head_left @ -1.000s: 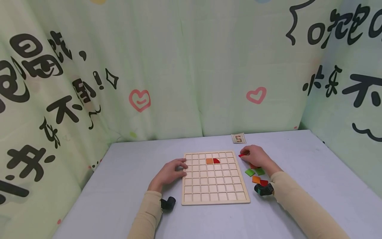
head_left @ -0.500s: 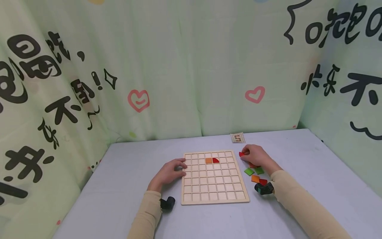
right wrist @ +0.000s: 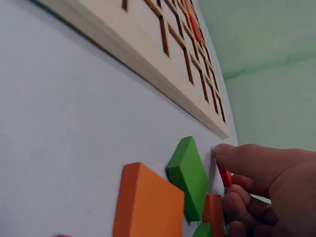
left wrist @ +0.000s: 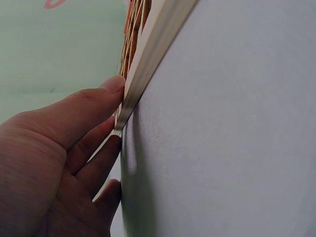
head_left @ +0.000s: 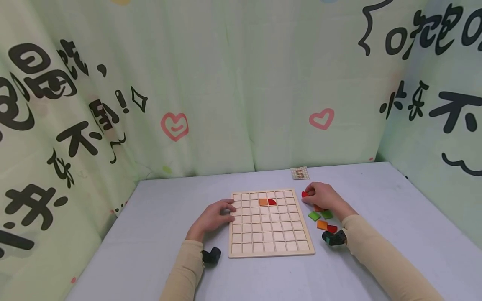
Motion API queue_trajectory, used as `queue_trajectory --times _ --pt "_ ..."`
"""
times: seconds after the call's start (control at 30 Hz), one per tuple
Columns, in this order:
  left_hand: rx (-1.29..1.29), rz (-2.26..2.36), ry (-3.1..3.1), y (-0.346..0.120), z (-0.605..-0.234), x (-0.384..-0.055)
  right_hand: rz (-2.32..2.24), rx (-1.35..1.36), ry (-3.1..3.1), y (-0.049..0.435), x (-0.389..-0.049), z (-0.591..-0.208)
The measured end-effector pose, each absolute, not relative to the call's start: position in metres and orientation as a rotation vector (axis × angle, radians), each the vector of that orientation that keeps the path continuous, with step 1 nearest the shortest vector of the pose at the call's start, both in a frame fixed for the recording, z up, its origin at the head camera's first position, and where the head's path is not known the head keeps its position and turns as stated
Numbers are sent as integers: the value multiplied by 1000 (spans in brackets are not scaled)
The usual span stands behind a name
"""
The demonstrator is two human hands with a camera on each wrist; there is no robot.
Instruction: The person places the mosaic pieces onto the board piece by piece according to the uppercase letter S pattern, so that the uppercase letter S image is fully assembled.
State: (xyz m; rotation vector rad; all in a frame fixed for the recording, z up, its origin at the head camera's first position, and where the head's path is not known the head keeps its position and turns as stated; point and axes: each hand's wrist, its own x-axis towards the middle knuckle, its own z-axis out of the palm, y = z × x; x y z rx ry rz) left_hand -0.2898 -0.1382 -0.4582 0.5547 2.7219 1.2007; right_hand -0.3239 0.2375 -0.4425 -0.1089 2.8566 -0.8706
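Note:
A wooden grid board (head_left: 257, 254) lies on the table, with an orange square tile (head_left: 263, 202) and a red quarter-round tile (head_left: 272, 202) side by side in its upper cells. My left hand (head_left: 214, 215) rests at the board's left edge, fingers spread and relaxed. In the left wrist view its thumb touches the wooden rim. Beyond the board's upper right side, my right hand (head_left: 323, 195) pinches a red tile (head_left: 304, 194) between thumb and fingers. The right wrist view shows only a sliver of that tile, the thumb covering the rest.
Loose tiles lie right of the board: a green one (right wrist: 188, 177), an orange square (right wrist: 150, 205), another red one (head_left: 332, 229) and several more partly under the right hand. A small patterned card (head_left: 300, 173) sits at the table's back edge, before a curtain (head_left: 211, 83).
The red tile in my right hand has turned slightly, showing more of its face than a second ago. The left hand and the tiles on the board stay put.

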Motion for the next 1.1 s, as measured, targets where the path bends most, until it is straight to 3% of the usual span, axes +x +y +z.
queue_trajectory --times 1.1 --pt "569 1187 2726 -139 -460 -290 -843 -340 2906 234 -327 -436"
